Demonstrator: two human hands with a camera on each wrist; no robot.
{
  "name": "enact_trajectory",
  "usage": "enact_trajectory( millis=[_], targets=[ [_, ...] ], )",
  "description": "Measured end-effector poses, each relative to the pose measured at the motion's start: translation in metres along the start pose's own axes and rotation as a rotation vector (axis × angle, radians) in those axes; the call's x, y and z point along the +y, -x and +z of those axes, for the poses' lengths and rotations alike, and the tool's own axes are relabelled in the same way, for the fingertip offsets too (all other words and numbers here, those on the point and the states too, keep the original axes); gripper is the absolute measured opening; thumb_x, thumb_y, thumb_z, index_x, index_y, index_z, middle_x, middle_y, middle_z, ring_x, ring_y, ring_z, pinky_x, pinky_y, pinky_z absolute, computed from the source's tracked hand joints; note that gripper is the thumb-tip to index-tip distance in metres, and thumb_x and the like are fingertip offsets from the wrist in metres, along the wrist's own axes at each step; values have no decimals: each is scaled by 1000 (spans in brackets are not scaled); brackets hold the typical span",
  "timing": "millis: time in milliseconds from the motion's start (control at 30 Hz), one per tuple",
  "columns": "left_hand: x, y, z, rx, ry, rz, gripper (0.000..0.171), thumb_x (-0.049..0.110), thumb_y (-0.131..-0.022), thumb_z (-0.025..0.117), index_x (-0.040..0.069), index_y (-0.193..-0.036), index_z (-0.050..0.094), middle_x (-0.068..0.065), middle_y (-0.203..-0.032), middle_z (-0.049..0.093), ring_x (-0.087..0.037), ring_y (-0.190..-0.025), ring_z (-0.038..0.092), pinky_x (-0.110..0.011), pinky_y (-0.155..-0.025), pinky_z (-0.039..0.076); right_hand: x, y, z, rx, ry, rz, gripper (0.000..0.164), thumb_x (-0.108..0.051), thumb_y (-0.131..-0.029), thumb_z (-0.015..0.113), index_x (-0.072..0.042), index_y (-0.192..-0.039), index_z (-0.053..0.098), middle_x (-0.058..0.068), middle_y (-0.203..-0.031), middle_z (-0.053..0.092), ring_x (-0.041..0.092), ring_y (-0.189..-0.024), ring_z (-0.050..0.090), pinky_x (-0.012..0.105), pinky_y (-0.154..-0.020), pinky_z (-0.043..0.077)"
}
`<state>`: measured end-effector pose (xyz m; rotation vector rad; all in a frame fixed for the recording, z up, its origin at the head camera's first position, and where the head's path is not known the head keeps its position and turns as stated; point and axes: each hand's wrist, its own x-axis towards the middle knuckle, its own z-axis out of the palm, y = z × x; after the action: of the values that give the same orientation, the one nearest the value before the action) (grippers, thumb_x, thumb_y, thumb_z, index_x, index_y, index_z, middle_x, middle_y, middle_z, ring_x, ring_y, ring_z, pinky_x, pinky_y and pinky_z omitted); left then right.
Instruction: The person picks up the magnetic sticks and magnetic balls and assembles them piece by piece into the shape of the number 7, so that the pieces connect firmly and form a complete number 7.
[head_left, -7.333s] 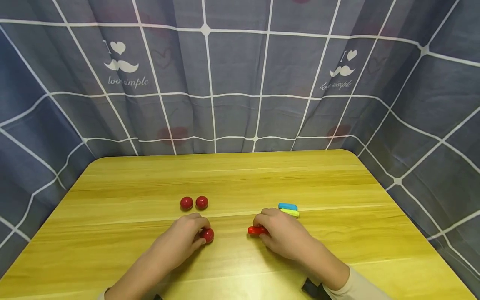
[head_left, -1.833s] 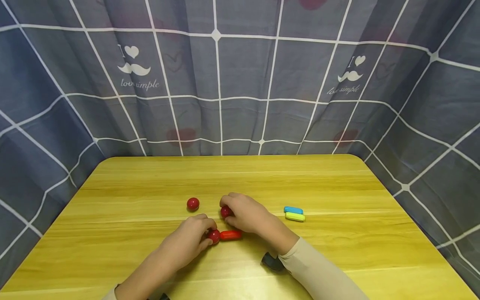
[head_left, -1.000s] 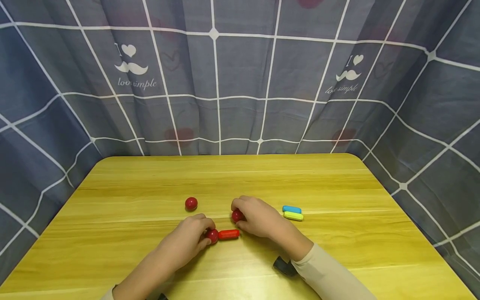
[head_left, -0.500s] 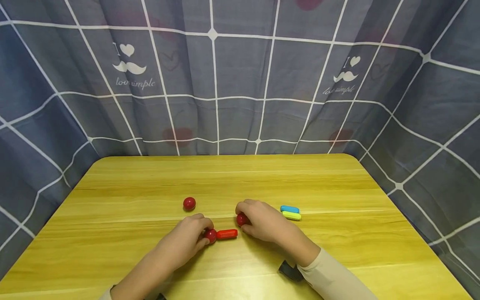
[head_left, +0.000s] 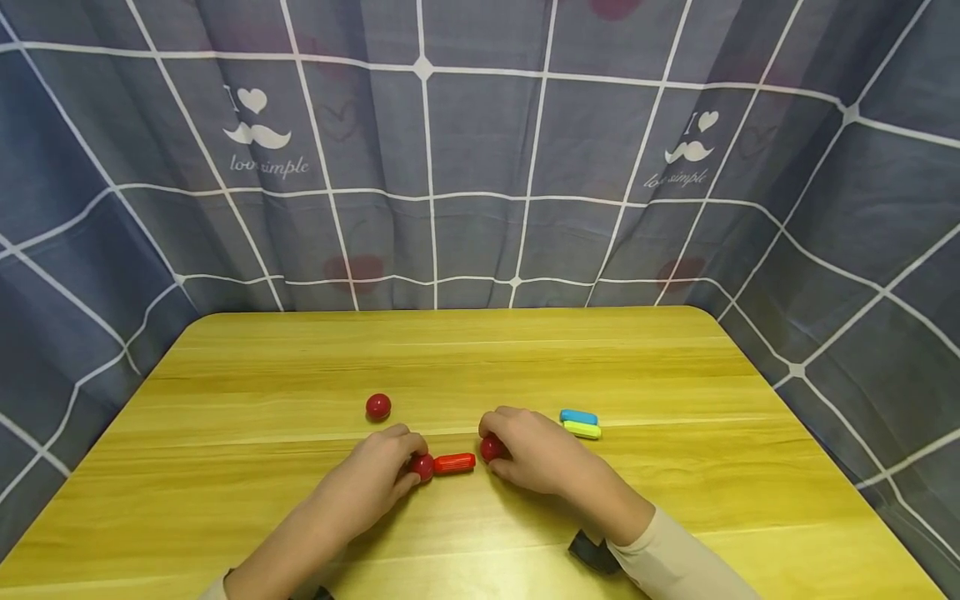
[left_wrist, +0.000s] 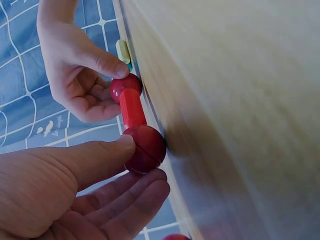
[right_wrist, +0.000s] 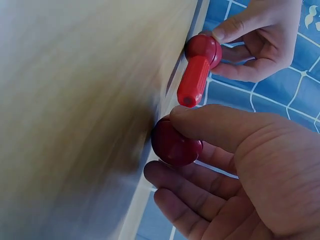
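Observation:
In the head view my left hand pinches a glossy red ball between thumb and fingers. From that ball's right side a short ridged red rod sticks out, its far end showing a dark round spot in the right wrist view. My right hand grips a second red ball, a small gap away from the rod's free end. Both balls sit right at the tabletop. Behind the left hand lies a third red ball, touched by neither hand.
A blue rod and a yellow-green rod lie side by side beyond the right hand. The wooden table ends at a grey-blue checked curtain behind and at the sides.
The red rod has gone from the right hand to the left hand's ball. The right hand has picked up one rear ball and brought it right, then nearer, level with the rod.

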<state>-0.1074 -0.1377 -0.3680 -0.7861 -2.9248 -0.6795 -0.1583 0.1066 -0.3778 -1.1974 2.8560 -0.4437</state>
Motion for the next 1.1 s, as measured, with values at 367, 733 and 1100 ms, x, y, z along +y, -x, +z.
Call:
enact_trajectory(
  millis=[367, 733, 1100],
  targets=[
    [-1, -2, 1, 23, -13, -3, 19, 5, -80, 80, 10, -91, 66, 5, -84, 57, -6, -74, 54, -23, -66, 52, -3, 7, 0, 18, -15, -39, 22, -17, -82, 76, -16, -98, 60, -10, -88, 54, 5, -75, 51, 21, -68, 47],
    [0, 0, 3, 27, -18, 5, 20, 5, -80, 80, 10, -92, 66, 4, -86, 57, -7, -77, 56, -24, -68, 52, -7, 7, 5, 8, -32, -46, 26, -19, -83, 78, -15, -102, 61, -10, -89, 55, 3, -76, 51, 19, -69, 47],
    [2, -1, 4, 12, -24, -26, 21, 3, -79, 80, 10, -93, 67, 3, -87, 59, -9, -79, 58, -25, -70, 53, 2, 21, 1, 39, -53, -14, 37, -11, -79, 78, -11, -113, 63, -2, -105, 64, 10, -94, 60, 27, -82, 51]
  ],
)
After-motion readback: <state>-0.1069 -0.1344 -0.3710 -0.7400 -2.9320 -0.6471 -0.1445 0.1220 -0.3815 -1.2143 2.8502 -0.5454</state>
